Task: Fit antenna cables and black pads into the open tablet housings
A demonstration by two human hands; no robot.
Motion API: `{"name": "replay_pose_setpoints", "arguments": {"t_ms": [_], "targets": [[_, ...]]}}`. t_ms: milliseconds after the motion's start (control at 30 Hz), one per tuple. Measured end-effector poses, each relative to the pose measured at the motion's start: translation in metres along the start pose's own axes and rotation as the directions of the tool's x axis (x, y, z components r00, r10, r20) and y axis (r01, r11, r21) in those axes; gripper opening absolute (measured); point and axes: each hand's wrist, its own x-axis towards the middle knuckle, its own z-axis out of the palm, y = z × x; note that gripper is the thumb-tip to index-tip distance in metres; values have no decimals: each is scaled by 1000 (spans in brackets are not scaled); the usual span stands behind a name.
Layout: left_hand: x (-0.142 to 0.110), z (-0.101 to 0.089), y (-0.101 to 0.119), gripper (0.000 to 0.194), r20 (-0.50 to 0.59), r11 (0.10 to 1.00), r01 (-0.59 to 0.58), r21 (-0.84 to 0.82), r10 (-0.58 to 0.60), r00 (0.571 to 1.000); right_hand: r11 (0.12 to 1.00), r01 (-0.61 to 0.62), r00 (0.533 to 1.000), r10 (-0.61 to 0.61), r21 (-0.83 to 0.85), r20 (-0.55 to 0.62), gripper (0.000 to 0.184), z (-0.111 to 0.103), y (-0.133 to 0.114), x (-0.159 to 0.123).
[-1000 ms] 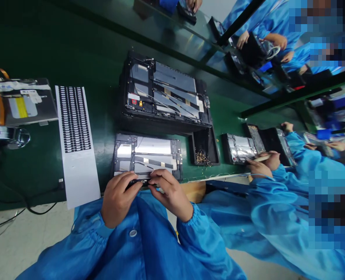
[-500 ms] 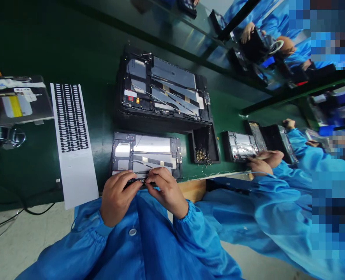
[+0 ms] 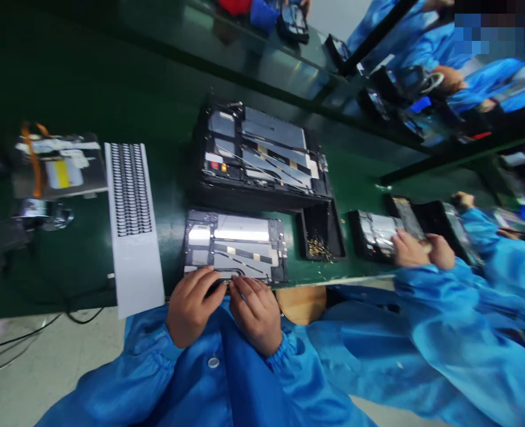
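An opened tablet (image 3: 242,228) lies on the bench's near edge, its silver battery cells and dark ribbon cables showing. At its lower left edge is my left hand (image 3: 195,305), bent fingers over the rim and thumb reaching toward the middle. Beside it my right hand (image 3: 257,311) is closed, its fingers pressed together and their tips on the same near edge. The fingertips of both hands almost meet there. Whatever small part lies under the right fingertips is hidden.
Behind the tablet, a second opened tablet (image 3: 275,148) rests on a black tray (image 3: 262,198). A black box (image 3: 340,240) of small brass-coloured screws adjoins it. To the left are a label sheet (image 3: 138,273) and a dark device (image 3: 91,172). A co-worker's hands (image 3: 411,249) work at right.
The view has shifted, so the bench items sit further right and a little lower. My right fingers have gone from a raised pinch to lying lower and closer together on the tablet's edge.
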Motion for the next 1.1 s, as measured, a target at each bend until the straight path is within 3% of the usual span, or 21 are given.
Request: {"name": "replay_pose_setpoints", "arguments": {"t_ms": [100, 200, 300, 367, 467, 600, 767, 867, 933, 1033, 1100], "targets": [[0, -26, 2, 24, 89, 995, 68, 67, -74, 993, 996, -54, 998, 52, 69, 38, 36, -14, -1, 13], [2, -54, -17, 37, 74, 957, 238, 162, -253, 965, 971, -140, 989, 129, 196, 71, 26, -21, -2, 56], [1, -69, -54, 42, -3, 876, 418, 240, -430, 903, 949, -20, 989, -27, 314, 145, 18, -4, -13, 118], [0, -69, -75, 45, 2, 843, 465, 271, -483, 876, 950, 85, 959, -160, 301, 235, 14, 19, -22, 157], [-3, -62, -90, 46, 35, 831, 467, 303, -499, 866, 976, 157, 904, -204, 152, 375, 11, 54, -30, 195], [-4, -59, -89, 45, 26, 831, 448, 329, -483, 875, 980, 197, 896, -182, 5, 404, 17, 79, -35, 208], [-1, -61, -90, 46, 35, 837, 425, 345, -464, 885, 981, 193, 877, -158, -31, 453, 20, 88, -45, 218], [1, -63, -94, 47, 60, 847, 418, 329, -461, 886, 972, 140, 861, -213, 187, 462, 13, 68, -33, 221], [2, -64, -98, 45, 81, 864, 393, 315, -437, 896, 900, 82, 904, -248, 429, 347, 9, 37, -11, 207], [4, -65, -101, 36, 80, 898, 324, 299, -362, 929, 807, -32, 990, -57, 590, 132, 9, -24, 27, 152], [8, -64, -93, 30, 8, 902, 327, 282, -344, 939, 829, -144, 989, 97, 541, 114, 10, -56, 48, 102]]}}
